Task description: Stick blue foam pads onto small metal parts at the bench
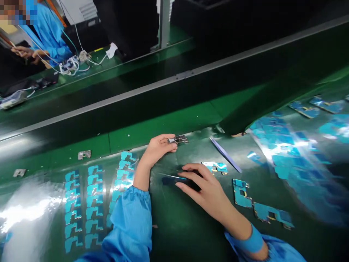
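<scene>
Circuit board [182, 139], left of the tweezers [225, 154], pinched endwise in the left hand [159, 148] (presumably leaving most uncovered); right hand [205, 189], fingers curved, grip unclear from here.

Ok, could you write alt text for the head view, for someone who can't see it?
The left hand pinches a small circuit board over a green table, while the right hand curves nearer the camera; whether it holds anything is unclear. Purple tweezers lie beyond the right hand, and rows of blue boards lie to the left.
</scene>
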The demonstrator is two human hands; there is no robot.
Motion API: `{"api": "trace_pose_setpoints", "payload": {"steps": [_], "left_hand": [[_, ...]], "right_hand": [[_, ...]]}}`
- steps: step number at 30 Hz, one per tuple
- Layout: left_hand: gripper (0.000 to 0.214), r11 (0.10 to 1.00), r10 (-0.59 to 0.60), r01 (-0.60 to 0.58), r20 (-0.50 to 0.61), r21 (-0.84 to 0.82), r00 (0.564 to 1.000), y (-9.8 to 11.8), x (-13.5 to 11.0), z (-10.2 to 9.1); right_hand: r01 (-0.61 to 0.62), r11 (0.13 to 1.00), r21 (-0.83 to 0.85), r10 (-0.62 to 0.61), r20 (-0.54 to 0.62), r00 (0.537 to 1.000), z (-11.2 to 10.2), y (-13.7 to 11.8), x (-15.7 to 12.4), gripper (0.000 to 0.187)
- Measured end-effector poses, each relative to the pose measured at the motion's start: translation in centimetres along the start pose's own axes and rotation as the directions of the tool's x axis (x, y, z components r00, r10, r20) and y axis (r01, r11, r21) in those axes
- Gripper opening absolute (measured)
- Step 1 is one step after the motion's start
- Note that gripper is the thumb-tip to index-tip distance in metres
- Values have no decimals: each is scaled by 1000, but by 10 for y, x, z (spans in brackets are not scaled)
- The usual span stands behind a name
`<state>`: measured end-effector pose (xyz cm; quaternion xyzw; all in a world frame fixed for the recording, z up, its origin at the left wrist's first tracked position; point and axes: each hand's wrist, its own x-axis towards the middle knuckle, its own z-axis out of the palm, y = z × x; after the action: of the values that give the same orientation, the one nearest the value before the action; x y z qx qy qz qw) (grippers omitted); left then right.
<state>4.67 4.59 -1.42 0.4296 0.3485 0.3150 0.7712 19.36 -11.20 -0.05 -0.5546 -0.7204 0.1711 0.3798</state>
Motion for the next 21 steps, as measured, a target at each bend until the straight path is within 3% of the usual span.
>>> {"api": "trace_pose_setpoints", "payload": {"steps": [7,14,17,19,21], "left_hand": [[44,991,-5,-3,58,134,998,8,-4,7],[40,991,-18,9,65,131,998,11,-4,9],[41,988,-26,18,54,155,998,11,-5,9],[42,985,-40,31,49,168,998,11,-5,9],[43,985,-50,41,55,168,997,12,-6,10]], "right_hand": [[213,972,-102,-221,-80,972,-6,-12,5,35],[194,966,-170,-236,-276,932,-15,-32,10,25],[148,989,21,-137,-283,949,-23,-34,3,27],[72,971,229,7,-327,945,-24,-30,1,32],[-59,909,412,242,-409,880,-19,-20,6,27]]}}
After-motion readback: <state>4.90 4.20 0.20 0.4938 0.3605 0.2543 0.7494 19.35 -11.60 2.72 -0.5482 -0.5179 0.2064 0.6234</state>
